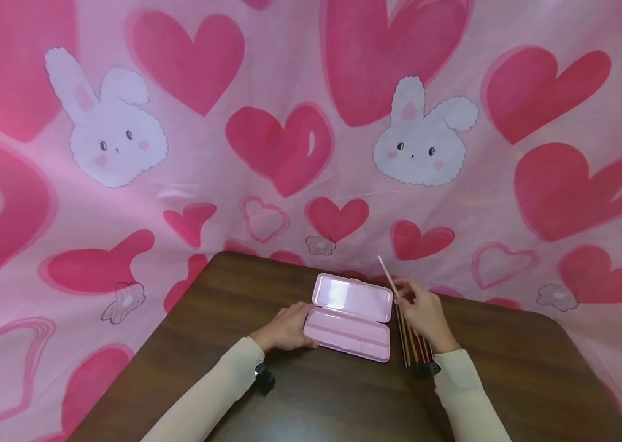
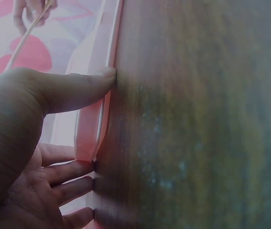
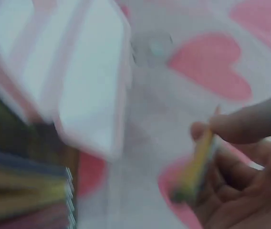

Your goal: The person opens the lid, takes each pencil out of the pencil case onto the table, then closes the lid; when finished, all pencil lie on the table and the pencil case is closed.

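A pink pencil case (image 1: 319, 331) lies opened flat on the table, its lid folded back toward the wall. My left hand (image 1: 286, 328) holds its left end; in the left wrist view the thumb (image 2: 80, 90) lies along the front edge and the other fingers touch down around the end. My right hand (image 1: 424, 313) pinches one slim pencil (image 1: 387, 276) between thumb and fingers, raised and slanted, at the right of the case. Below that hand several pencils (image 1: 406, 344) lie side by side on the table, partly hidden by it. The right wrist view is blurred.
The dark wooden table (image 1: 300, 393) has rounded far corners. A pink cloth (image 1: 283, 73) with hearts and rabbits hangs behind it. Small black devices sit on the left wrist (image 1: 264, 379) and right wrist (image 1: 427, 368).
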### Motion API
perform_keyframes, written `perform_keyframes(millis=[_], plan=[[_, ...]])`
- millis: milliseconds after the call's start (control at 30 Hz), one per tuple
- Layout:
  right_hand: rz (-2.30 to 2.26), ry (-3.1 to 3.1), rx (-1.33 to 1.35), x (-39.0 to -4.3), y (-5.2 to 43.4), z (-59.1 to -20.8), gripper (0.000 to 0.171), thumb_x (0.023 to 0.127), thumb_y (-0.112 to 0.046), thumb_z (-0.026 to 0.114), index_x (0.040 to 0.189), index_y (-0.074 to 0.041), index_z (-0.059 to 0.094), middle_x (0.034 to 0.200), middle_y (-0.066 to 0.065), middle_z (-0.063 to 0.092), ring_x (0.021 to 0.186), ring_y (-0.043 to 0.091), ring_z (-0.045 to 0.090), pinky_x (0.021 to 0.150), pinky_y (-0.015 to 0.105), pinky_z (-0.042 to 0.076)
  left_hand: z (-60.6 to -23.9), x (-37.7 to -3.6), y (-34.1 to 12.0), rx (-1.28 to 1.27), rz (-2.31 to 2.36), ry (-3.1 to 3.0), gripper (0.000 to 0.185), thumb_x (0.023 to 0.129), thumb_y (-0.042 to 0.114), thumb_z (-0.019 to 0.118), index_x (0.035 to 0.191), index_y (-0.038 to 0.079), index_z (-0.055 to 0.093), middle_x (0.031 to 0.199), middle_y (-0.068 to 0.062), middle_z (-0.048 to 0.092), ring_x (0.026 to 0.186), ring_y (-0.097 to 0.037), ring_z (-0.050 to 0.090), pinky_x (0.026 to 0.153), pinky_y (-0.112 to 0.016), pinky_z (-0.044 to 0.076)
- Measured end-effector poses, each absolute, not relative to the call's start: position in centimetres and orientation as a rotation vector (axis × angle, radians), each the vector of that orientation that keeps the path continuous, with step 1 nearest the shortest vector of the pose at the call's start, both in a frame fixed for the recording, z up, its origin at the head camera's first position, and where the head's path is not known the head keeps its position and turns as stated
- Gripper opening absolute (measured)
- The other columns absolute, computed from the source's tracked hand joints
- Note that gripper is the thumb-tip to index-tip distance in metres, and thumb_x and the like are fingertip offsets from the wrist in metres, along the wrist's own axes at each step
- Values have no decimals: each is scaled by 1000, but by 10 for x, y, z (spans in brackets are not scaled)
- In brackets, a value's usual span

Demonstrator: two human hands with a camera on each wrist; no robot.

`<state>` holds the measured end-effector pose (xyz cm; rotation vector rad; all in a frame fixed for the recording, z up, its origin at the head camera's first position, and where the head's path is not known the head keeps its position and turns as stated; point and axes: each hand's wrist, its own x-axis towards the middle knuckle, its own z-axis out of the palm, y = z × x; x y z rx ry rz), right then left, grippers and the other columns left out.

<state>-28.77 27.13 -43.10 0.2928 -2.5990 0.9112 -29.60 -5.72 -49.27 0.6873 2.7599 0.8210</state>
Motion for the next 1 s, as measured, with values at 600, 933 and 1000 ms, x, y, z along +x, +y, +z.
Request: perform_keyframes(millis=[600,933,1000], plan=[[701,-3235,-2,-289,375,-439,64,83,-2,57,141,12,34,88,21,63,67,23,60,62,37,51,-487,-300,-52,692,821,2798,84,78,39,85,147,12,45,142,-8,54,134,-29,49,120,-51,33],[936,-3248,-22,-283,372,-463,53,84,4,56,133,16,39,101,31,62,82,31,67,64,45,61,-495,-288,-55,700,820,2780,85,76,38,86,146,11,46,142,-10,54,132,-30,50,117,-53,35],[950,-3230,-21,-285,371,-462,52,84,3,58,132,16,41,102,32,61,82,31,67,64,45,61,-493,-289,-55,715,821,2786,85,76,38,86,146,11,45,143,-10,54,132,-30,50,117,-52,35]])
